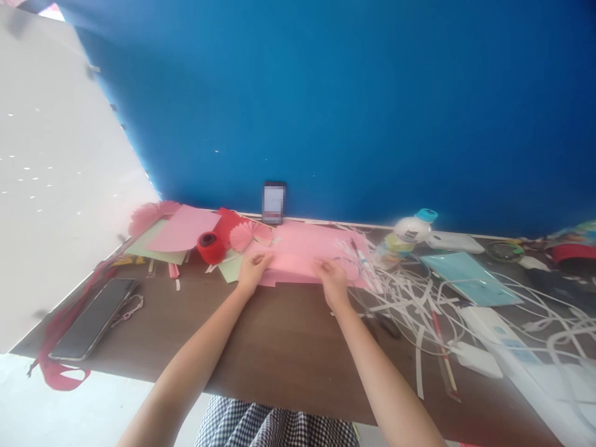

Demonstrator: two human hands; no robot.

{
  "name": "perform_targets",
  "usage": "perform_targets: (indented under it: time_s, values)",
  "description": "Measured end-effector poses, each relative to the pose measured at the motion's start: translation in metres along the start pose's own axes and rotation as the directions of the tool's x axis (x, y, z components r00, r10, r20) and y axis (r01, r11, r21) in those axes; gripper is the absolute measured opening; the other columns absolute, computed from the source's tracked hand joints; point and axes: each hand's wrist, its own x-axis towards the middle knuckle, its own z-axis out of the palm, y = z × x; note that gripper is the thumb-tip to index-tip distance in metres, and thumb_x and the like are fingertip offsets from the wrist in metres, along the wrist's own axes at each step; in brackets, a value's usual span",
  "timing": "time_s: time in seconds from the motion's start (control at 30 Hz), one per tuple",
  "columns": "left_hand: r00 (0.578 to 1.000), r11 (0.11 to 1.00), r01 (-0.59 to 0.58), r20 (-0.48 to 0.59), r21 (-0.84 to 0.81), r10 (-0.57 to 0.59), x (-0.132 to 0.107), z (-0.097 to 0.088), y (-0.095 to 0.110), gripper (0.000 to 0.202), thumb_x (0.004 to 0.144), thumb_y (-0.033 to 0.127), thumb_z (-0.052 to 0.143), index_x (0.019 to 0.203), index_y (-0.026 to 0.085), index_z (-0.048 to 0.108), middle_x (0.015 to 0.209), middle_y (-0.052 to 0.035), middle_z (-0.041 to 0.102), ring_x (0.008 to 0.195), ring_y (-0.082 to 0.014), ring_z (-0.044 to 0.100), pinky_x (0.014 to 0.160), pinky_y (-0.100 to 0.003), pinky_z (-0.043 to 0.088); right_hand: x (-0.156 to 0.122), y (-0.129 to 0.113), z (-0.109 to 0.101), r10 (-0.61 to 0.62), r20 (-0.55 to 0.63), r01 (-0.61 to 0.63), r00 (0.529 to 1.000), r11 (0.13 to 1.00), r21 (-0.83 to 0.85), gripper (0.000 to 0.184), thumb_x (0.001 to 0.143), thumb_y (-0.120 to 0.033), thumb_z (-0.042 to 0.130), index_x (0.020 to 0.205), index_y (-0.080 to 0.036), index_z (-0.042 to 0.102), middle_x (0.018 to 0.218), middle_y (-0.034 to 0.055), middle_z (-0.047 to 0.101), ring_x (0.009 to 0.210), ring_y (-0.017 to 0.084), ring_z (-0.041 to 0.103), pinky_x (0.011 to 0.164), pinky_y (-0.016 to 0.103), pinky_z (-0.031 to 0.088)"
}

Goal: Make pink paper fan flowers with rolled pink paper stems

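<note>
We are holding a pink paper sheet [298,256] lying flat far across the bench [279,335]. Left hand [254,268] and right hand [331,279] are each seemingly pinching its near edge. It is looking light and floppy.

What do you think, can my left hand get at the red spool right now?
Probably yes. The left hand grips the edge of the pink paper, and the red spool stands close beside it, with only a flat green sheet between.

Head view over desk [279,335], perhaps askew
</note>
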Motion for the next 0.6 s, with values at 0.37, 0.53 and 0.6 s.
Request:
perform_targets:
  time_s: [0.37,0.53,0.6]
  values:
    - [0.998,0.999,-0.050,0.032,0.016,0.050,-0.0005,-0.0013,0.0017,0.029,0.059,0.039,0.067,0.071,0.013,0.065,0.066,-0.0028,0.064,0.063,-0.0141,0.059,0.055,-0.023,0.049,0.0008,0.0004,0.0000,0.007,-0.006,-0.007,1.000,0.999,0.039,0.024,0.058,-0.030,0.068,0.079,-0.018,0.064,0.086,0.0051,0.065,0.087,0.020,0.058,0.079,0.034,0.045]
    - [0.997,0.997,-0.067,0.047,0.038,0.065,0.0005,-0.0016,0.0019,0.027,0.059,0.038,0.067,0.072,0.013,0.066,0.071,-0.0044,0.066,0.065,-0.0157,0.061,0.057,-0.026,0.052,0.0009,0.0006,-0.0003,0.005,-0.025,-0.004,1.000,0.999,0.045,0.024,0.059,-0.030,0.068,0.079,-0.017,0.064,0.086,0.0047,0.066,0.086,0.019,0.058,0.079,0.033,0.044]
    - [0.995,0.996,-0.080,0.060,0.049,0.077,0.0006,-0.0019,0.0029,0.026,0.059,0.037,0.066,0.071,0.014,0.066,0.070,-0.0045,0.067,0.065,-0.0161,0.061,0.056,-0.026,0.052,0.0011,0.0018,-0.0005,0.009,-0.025,-0.008,1.000,0.999,0.047,0.025,0.058,-0.030,0.068,0.079,-0.017,0.064,0.085,0.0045,0.066,0.086,0.019,0.058,0.079,0.033,0.045]
